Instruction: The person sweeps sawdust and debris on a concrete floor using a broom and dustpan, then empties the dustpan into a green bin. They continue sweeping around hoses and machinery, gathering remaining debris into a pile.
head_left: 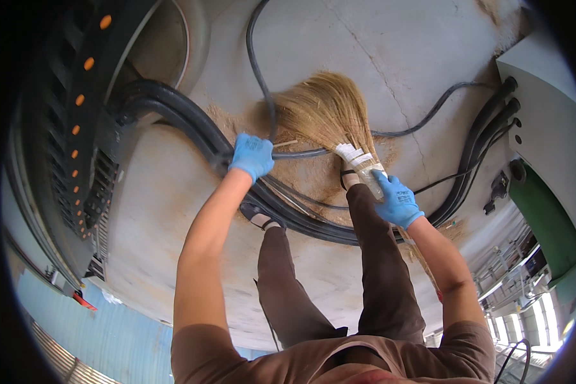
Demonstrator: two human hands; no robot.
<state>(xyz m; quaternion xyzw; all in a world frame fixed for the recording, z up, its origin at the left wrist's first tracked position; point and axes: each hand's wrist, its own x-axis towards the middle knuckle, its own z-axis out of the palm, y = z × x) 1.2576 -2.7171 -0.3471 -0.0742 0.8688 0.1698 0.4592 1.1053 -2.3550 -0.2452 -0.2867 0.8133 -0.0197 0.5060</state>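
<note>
1. Pale grey concrete floor (pixel 377 51) fills the view, hairline-cracked and dusted with a tan, powdery patch of sawdust (pixel 307 173) around the person's feet.
2. A straw broom (pixel 326 112) lies against that patch; its bristles are dry, golden and fan out wide, gathered at the neck by white binding and a clear plastic wrap.
3. The right hand (pixel 397 200), in a thin blue glove, is closed around the broom's neck just below the binding, with the handle running back beside the forearm.
4. The left hand (pixel 252 155), also blue-gloved, is curled shut on a thin black cable (pixel 260 70), apparently lifting it off the floor at the edge of the dust; a small pale stick (pixel 285 143) seems to lie just beside the fingers, though it is hard to tell what it is.
5. A bundle of thick, smooth black hoses (pixel 185 118) sweeps in an arc from the dark machine (pixel 64 141) on the left, passing under the left hand and around the feet.
6. More black cables (pixel 486 128) rise to a light green cabinet (pixel 544 96) on the right.
7. The cables cross the dusty patch, lying in the broom's way.
</note>
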